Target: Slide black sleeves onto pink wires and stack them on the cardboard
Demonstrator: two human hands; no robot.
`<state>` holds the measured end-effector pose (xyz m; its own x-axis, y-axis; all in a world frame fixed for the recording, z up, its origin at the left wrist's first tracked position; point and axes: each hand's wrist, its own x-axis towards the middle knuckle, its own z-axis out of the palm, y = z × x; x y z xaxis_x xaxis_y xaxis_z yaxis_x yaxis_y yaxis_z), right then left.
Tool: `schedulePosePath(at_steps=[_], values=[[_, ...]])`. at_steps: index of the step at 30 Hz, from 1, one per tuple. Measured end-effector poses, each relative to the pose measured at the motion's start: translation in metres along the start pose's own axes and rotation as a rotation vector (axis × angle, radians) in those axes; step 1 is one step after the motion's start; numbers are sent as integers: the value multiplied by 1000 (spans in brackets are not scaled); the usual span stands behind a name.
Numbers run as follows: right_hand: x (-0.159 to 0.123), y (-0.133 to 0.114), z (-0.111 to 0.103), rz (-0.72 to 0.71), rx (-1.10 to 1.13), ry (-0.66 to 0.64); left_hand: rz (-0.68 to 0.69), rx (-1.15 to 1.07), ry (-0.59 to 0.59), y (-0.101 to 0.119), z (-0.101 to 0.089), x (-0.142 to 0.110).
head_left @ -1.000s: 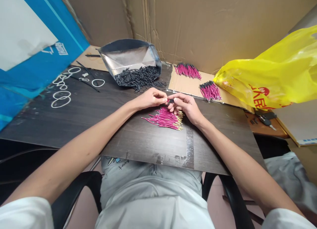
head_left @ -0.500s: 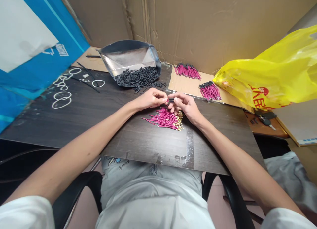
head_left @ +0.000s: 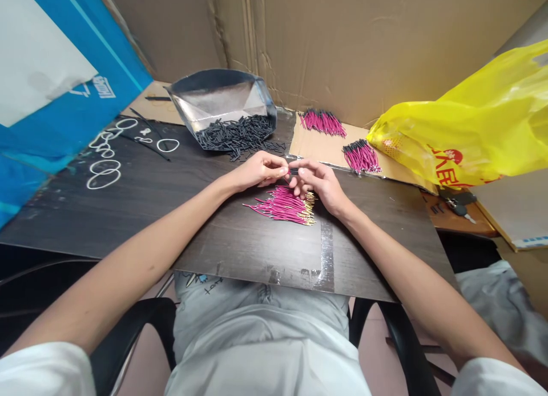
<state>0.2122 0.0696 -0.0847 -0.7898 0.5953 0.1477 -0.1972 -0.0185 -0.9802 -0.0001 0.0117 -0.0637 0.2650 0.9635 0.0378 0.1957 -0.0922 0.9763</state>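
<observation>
A short black tube piece (head_left: 293, 171) lies level, pinched between the fingertips of both hands just above a fanned heap of thin magenta wires with gold-coloured ends (head_left: 283, 206) on the dark wood-grain table (head_left: 171, 213).

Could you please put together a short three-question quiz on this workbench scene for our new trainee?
1. True or false: the left hand and right hand meet at their fingertips over the loose pink wires.
2. What spills from the silver bag? A) black tubes B) white rings C) keys
3. Fill in: the two sorted bundles of pink wires lie on a sheet of ____.

Key:
1. True; they pinch one small black piece between them.
2. A; the black tubes lie at the bag's mouth, while the white rings lie on the dark board to the left.
3. Cardboard.
</observation>
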Motion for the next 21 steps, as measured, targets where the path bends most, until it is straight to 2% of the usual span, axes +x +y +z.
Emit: schedulePosePath(at_steps=[4,13,21], values=[[0,2,2,-24,-36,27,-1,9,-15,2,1,-1],[-1,-1,1,21,-40,22,-15,0,-16,3,3,0],[-2,1,7,-43,-86,69,-21,-21,-8,3,4,-1]])
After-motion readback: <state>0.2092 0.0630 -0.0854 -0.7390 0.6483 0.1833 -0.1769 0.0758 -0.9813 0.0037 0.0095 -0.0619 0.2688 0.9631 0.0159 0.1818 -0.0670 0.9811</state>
